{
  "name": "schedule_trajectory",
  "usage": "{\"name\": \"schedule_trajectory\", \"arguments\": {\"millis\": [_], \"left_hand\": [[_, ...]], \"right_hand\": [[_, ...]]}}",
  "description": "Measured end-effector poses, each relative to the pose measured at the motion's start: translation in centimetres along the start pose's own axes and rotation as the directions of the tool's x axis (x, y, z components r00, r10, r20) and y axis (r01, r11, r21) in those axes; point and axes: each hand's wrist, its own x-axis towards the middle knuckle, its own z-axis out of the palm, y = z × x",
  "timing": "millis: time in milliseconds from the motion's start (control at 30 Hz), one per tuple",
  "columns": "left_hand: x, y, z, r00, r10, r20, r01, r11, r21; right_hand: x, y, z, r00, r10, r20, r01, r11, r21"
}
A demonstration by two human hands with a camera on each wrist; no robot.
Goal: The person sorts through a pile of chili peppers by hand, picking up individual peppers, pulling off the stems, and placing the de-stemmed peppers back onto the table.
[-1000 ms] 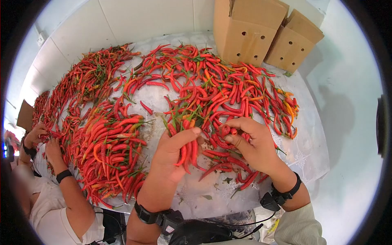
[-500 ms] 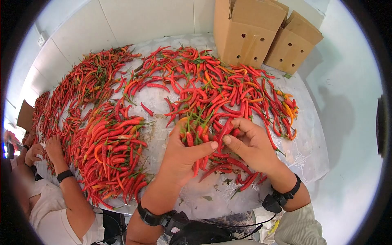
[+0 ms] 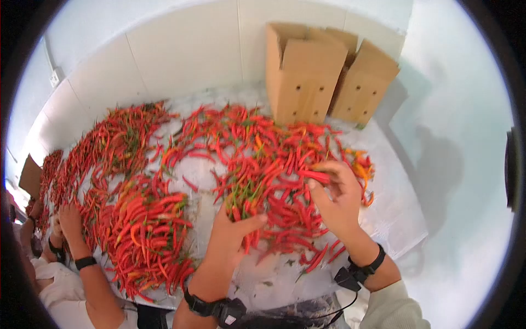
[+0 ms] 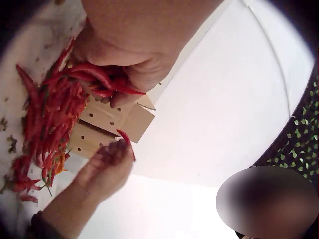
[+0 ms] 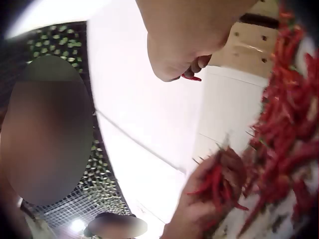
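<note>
My left hand [image 3: 227,233] grips a bunch of red chili peppers [image 3: 245,205], their green stems pointing up and away past the thumb. In the left wrist view, several red peppers of this bunch [image 4: 97,77] stick out from under the curled fingers. My right hand [image 3: 341,203], raised to the right of the left one, pinches a red chili pepper [image 3: 314,176] between thumb and fingers. Only the tip of this pepper [image 5: 193,78] shows in the right wrist view; the hand hides the rest. Loose chilies [image 3: 290,211] lie on the table between and beyond both hands.
A neat heap of chilies [image 3: 145,233] lies left of my hands, with a larger spread [image 3: 118,140] behind it. Two cardboard boxes [image 3: 307,82] [image 3: 364,82] stand at the back right. Another person's hands [image 3: 70,225] work at the left edge.
The head view has tilted up, so the table sits lower. My right hand has drawn away from the left hand's bunch, holding a chili; the left hand keeps its bunch.
</note>
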Motion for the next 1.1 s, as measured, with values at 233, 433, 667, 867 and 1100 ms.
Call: {"name": "schedule_trajectory", "arguments": {"millis": [233,433,667,867,1100], "left_hand": [[-0.3,0.0,-0.4,1.0,0.022,0.0,-0.022,0.996,-0.082],[0.2,-0.2,-1.0,0.997,0.07,0.028,-0.068,0.994,-0.081],[-0.2,0.6,-0.6,0.999,0.038,-0.012,-0.039,0.995,-0.092],[-0.4,0.6,-0.8,1.0,0.014,0.022,-0.012,0.997,-0.081],[0.1,0.3,-1.4,0.988,-0.109,-0.113,0.09,0.982,-0.166]], "right_hand": [[5.8,-11.6,-4.1,0.54,-0.638,-0.548,0.7,0.702,-0.128],[15.9,-13.6,-3.3,0.445,-0.697,-0.562,0.597,0.699,-0.394],[16.6,-3.8,-1.5,0.991,-0.13,0.015,0.12,0.858,-0.499],[5.9,0.9,-1.6,0.893,0.174,0.415,0.025,0.902,-0.432],[1.1,3.1,-0.3,0.876,0.063,0.477,0.276,0.747,-0.605]]}}
